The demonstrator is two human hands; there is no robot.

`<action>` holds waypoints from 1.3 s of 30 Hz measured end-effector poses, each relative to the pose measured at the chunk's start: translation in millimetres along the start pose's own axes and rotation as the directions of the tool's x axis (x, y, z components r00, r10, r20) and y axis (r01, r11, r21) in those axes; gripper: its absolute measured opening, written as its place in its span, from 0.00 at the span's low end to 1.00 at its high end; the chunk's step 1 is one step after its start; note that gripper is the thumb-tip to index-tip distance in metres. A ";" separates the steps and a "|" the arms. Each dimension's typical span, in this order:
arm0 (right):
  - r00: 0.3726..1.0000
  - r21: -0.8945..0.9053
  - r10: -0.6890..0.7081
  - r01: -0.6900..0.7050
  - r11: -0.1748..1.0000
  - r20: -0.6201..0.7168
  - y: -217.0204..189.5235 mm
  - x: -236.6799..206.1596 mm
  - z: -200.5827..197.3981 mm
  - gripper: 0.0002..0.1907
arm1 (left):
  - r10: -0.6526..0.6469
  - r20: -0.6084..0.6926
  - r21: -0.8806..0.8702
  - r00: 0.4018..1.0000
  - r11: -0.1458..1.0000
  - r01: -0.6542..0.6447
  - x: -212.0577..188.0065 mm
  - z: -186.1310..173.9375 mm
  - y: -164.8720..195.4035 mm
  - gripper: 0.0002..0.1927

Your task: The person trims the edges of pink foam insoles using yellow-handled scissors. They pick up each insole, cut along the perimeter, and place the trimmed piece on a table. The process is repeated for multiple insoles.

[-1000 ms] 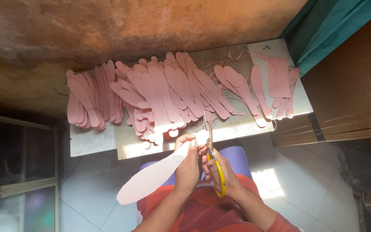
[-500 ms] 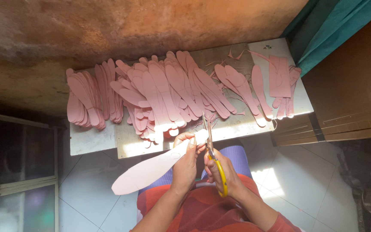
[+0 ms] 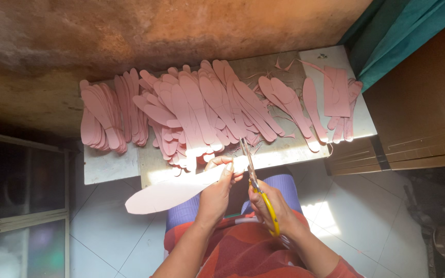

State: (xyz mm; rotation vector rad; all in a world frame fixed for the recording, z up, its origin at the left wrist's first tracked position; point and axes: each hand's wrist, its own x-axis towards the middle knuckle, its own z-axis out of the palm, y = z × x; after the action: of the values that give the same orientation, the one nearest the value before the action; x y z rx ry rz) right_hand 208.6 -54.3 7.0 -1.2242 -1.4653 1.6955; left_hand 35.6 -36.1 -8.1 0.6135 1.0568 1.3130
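My left hand grips a long pink insole-shaped cutout that sticks out to the left over my lap. My right hand holds yellow-handled scissors, blades pointing up and away, meeting the cutout's right end just beside my left fingers. Both hands hover just in front of a low board. On the board lies a wide spread of pink insole-shaped pieces overlapping in fans.
A further stack of pink pieces lies at the board's left end, and rectangular pink sheets with scraps at its right end. A rough wall rises behind. Wooden panels and a teal cloth stand right, a glass-fronted cabinet left, tiled floor below.
The cutout has swung lower and further left in my left hand. The scissors stay at its right end, shifted slightly along the edge.
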 end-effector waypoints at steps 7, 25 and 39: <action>1.000 -0.009 -0.008 0.008 1.000 -0.018 3.6 0.0 1.3 0.36 | -0.016 -0.078 -0.216 0.997 0.976 -0.001 0.8 16.4 7.1 0.14; 0.988 -0.130 -0.151 0.147 0.981 -0.020 -4.2 3.9 3.4 0.56 | -0.060 -0.034 -0.058 0.998 0.997 0.058 -14.8 44.5 22.4 0.09; 0.998 -0.066 -0.060 0.060 0.996 0.015 -1.8 -4.1 -4.7 0.44 | 0.031 -0.034 0.010 0.999 0.999 -0.031 -3.9 29.8 14.4 0.10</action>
State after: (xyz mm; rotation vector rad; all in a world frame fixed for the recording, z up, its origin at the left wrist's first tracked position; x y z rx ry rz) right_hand 214.3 -55.4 9.9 -1.1939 -1.5619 1.6293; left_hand 55.4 -31.2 18.3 0.6190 1.0855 1.3498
